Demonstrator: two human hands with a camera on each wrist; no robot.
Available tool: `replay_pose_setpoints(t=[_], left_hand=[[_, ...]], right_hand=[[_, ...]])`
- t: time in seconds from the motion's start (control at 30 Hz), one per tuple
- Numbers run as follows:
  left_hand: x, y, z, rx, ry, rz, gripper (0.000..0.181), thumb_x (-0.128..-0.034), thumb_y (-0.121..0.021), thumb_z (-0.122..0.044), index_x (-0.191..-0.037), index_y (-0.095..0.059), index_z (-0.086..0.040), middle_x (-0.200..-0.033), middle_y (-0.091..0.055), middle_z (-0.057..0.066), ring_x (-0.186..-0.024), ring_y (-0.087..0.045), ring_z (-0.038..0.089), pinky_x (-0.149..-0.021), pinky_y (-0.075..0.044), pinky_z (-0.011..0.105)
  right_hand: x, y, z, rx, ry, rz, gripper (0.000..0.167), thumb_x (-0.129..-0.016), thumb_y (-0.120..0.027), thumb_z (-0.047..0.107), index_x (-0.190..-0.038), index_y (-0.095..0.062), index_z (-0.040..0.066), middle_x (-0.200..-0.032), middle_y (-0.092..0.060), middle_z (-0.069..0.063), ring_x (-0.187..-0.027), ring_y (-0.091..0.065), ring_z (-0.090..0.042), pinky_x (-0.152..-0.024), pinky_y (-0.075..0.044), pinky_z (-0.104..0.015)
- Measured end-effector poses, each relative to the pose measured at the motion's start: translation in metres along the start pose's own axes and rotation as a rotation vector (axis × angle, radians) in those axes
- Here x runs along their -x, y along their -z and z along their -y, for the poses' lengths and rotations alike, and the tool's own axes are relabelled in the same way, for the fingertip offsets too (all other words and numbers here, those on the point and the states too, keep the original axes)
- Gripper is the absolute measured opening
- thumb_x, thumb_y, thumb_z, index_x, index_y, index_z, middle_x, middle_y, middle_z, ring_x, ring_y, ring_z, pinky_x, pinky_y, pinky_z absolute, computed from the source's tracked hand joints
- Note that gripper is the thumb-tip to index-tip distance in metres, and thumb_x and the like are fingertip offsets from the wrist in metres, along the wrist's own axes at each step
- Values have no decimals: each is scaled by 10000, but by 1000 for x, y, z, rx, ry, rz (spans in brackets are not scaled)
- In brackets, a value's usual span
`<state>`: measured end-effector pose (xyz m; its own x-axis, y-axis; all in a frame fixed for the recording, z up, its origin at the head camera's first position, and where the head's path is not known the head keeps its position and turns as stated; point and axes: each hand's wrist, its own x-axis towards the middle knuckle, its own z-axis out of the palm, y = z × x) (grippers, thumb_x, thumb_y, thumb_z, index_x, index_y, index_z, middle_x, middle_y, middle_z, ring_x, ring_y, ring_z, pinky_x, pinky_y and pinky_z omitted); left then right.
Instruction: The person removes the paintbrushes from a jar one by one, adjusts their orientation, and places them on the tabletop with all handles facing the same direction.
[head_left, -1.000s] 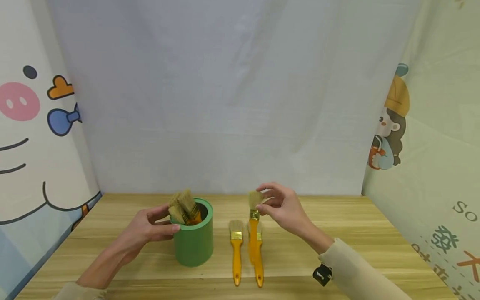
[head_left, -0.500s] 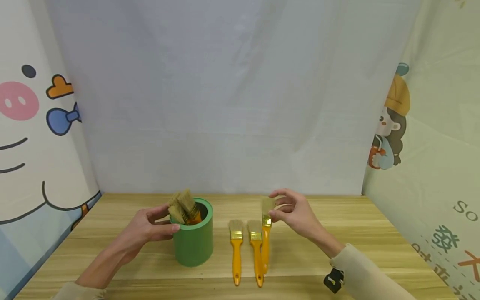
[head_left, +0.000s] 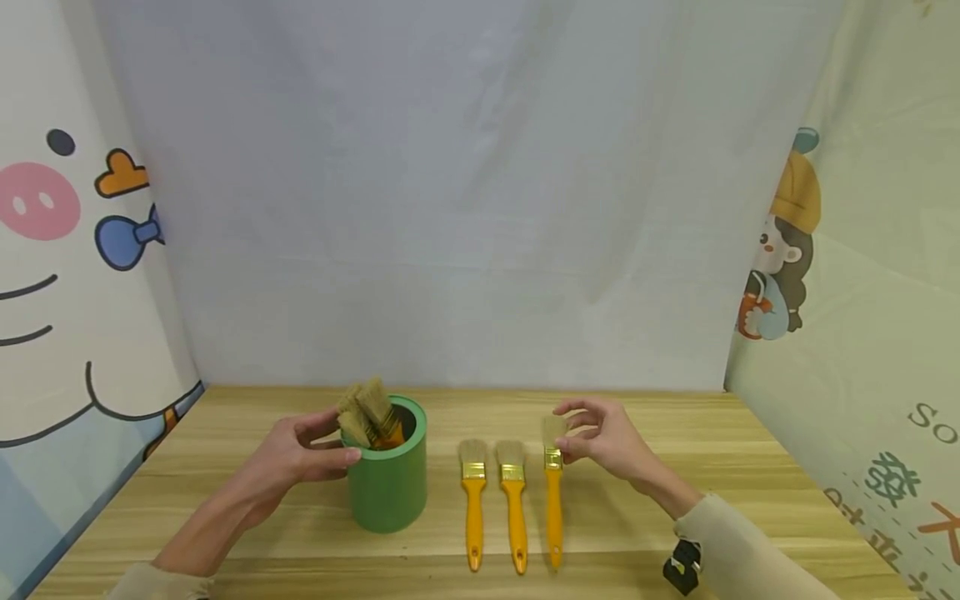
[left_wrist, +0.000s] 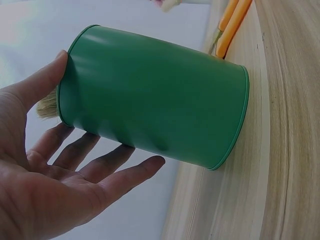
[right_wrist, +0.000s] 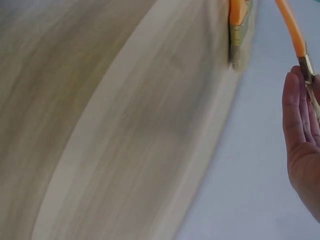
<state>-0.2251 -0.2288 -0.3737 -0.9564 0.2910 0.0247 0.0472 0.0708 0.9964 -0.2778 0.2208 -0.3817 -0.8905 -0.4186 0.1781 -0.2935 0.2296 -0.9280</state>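
Note:
My left hand (head_left: 296,454) holds the side of a green can (head_left: 388,492), its thumb at the rim and the fingers spread along the wall in the left wrist view. Inside the can, several paintbrushes (head_left: 367,414) stand with bristles up, leaning left. My right hand (head_left: 603,437) pinches another paintbrush (head_left: 553,508) near its bristles and metal band; the orange handle points toward me. To its left lie two more paintbrushes, a middle one (head_left: 515,508) and a left one (head_left: 473,508), parallel and apart. In the right wrist view, the pinched brush (right_wrist: 294,30) appears above the fingers.
The wooden table (head_left: 300,550) extends to a pale cloth backdrop (head_left: 465,208). Printed cloth sheets hang at the left (head_left: 82,308) and right (head_left: 862,333). A small black device (head_left: 682,568) sits at my right wrist.
The pinched paintbrush has moved right and toward me, from over the middle brush to a place beside it. My left hand and the can have stayed put.

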Motion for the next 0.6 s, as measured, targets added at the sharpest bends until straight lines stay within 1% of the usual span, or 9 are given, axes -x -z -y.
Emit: replay_pose_setpoints(t=[0.13, 0.23, 0.3, 0.5, 0.6], left_hand=[[0, 0, 0, 5, 11, -2, 862, -942, -806, -116, -1638, -316, 16, -1646, -280, 331, -1307, -587, 420, -968, -593, 458], [0, 0, 0, 4, 11, 1, 866, -943, -804, -120, -1639, -308, 21, -1647, -269, 336, -1314, -580, 428, -970, -592, 458], [0, 0, 0, -2, 6, 5, 871, -948, -799, -125, -1639, -293, 33, -1647, -254, 349, -1319, -574, 438, -971, -592, 458], [1, 0, -1, -3, 23, -1, 877, -944, -804, -129, -1641, -295, 26, -1652, -252, 340, -1325, -569, 438, -972, -592, 456], [1, 0, -1, -5, 17, 1, 875, -948, -799, -127, -1641, -288, 31, -1649, -246, 349, -1326, -567, 442, -972, -592, 459]], right_hand=[[-1, 2, -8, -28, -30, 21, 419, -940, -738, -83, -1323, -576, -140, -1006, -648, -234, -844, -756, -362, -829, -598, -636], [-2, 2, -15, -40, -42, 37, 412, -945, -733, -85, -1320, -572, -137, -1009, -630, -231, -840, -752, -348, -828, -607, -617], [-4, 2, -20, -47, -47, 48, 414, -946, -731, -86, -1320, -564, -142, -1004, -630, -224, -832, -750, -323, -818, -618, -595], [-9, 0, -32, -69, -75, 55, 429, -921, -737, -112, -1302, -549, -177, -955, -661, -196, -804, -738, -251, -789, -646, -509], [-12, -1, -36, -45, -85, 51, 418, -908, -747, -120, -1281, -568, -178, -943, -685, -201, -805, -729, -242, -777, -652, -471]])
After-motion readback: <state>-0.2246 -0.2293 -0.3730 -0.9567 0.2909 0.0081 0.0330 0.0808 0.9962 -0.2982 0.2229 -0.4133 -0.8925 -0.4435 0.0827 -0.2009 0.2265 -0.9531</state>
